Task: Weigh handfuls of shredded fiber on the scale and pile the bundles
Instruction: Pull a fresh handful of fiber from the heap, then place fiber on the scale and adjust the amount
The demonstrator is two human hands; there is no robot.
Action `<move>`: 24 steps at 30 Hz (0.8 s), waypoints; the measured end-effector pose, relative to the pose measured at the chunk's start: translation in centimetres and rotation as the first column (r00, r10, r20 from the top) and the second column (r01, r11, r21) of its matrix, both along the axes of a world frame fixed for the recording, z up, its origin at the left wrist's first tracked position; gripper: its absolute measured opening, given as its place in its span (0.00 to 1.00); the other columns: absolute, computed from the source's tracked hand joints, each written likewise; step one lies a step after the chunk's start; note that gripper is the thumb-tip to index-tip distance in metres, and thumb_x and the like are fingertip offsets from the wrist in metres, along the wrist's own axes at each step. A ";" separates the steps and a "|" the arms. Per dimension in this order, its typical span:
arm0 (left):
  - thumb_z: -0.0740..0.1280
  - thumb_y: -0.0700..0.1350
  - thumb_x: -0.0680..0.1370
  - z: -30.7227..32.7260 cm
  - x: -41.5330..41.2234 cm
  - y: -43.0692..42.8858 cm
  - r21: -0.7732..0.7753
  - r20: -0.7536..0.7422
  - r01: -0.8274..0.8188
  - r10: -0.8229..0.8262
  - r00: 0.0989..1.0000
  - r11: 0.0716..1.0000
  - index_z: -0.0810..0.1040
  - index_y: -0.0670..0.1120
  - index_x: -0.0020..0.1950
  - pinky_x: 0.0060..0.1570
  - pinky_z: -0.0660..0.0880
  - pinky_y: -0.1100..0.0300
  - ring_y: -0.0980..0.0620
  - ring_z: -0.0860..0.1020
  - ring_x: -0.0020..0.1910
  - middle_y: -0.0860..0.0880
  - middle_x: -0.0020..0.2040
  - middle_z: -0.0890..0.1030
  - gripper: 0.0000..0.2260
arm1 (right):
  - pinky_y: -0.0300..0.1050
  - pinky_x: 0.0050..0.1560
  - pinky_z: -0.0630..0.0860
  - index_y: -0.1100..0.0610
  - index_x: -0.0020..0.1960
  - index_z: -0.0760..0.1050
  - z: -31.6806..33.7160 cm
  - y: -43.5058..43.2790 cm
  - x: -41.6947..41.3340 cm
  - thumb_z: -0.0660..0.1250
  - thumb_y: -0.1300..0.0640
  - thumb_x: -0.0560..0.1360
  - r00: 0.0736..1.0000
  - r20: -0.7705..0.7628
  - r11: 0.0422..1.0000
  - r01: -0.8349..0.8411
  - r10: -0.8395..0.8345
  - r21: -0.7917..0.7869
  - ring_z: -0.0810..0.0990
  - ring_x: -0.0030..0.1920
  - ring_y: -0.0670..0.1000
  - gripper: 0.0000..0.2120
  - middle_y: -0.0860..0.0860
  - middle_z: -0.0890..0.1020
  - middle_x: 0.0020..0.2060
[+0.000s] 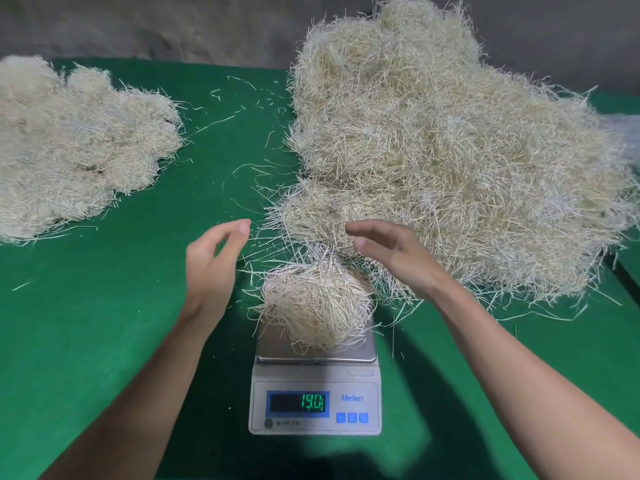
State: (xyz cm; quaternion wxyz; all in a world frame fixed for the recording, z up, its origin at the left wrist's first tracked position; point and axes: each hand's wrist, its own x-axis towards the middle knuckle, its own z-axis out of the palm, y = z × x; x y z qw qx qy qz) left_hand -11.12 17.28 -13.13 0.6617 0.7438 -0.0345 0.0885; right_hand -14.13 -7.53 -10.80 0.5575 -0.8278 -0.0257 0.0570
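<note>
A handful (317,306) is laid on the scale (315,403). The left hand (211,261) and right hand (394,258) are held clear, fingers released. Bundles (76,143) are piled left of the scale; a heap (450,150) right of it is judged unweighed.

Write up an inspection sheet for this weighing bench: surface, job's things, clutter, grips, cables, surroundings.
Surface: green table, matt.
Job's things: scale near the front, display lit, reading about 19; bundle on its pan; loose heap at the right; pile of bundles at the left.
Clutter: stray strands scattered between heap and pile.
Grips: left hand and right hand open, either side above the bundle, holding nothing.
Cables: nothing seen.
Surroundings: grey wall behind the table.
</note>
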 end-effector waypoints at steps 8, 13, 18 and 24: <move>0.64 0.40 0.78 -0.2 0.5 0.1 -0.070 -0.021 -0.059 0.058 0.998 0.996 0.81 0.53 0.47 0.45 0.69 0.78 0.70 0.78 0.47 0.61 0.45 0.82 0.09 | 0.37 0.56 0.73 0.47 0.53 0.76 0.3 -0.6 0.3 0.66 0.58 0.76 0.994 0.060 0.992 0.084 -0.090 0.097 0.78 0.56 0.42 0.08 0.45 0.80 0.55; 0.64 0.39 0.77 -0.4 0.5 0.0 -0.055 -0.032 -0.052 0.050 0.998 0.997 0.80 0.51 0.48 0.43 0.69 0.79 0.71 0.77 0.45 0.59 0.46 0.81 0.08 | 0.35 0.55 0.73 0.48 0.54 0.77 0.1 -0.7 0.3 0.66 0.58 0.76 0.994 0.056 0.992 0.088 -0.094 0.095 0.78 0.56 0.44 0.08 0.46 0.81 0.55; 0.65 0.40 0.77 -0.8 0.5 0.0 -0.042 -0.044 -0.038 0.036 0.998 0.998 0.81 0.52 0.46 0.42 0.69 0.79 0.71 0.78 0.45 0.59 0.46 0.82 0.08 | 0.34 0.53 0.74 0.47 0.53 0.77 -0.2 -0.7 0.3 0.66 0.58 0.76 0.995 0.046 0.992 0.083 -0.088 0.098 0.78 0.54 0.41 0.08 0.45 0.81 0.54; 0.66 0.42 0.77 -1.5 0.7 -0.1 -0.008 -0.079 -0.049 0.048 0.996 0.999 0.81 0.52 0.47 0.41 0.70 0.79 0.70 0.78 0.45 0.60 0.45 0.82 0.06 | 0.48 0.67 0.70 0.43 0.57 0.73 -0.8 -0.7 0.1 0.69 0.49 0.72 1.000 -0.017 1.000 -0.003 0.003 0.029 0.75 0.60 0.43 0.14 0.44 0.77 0.60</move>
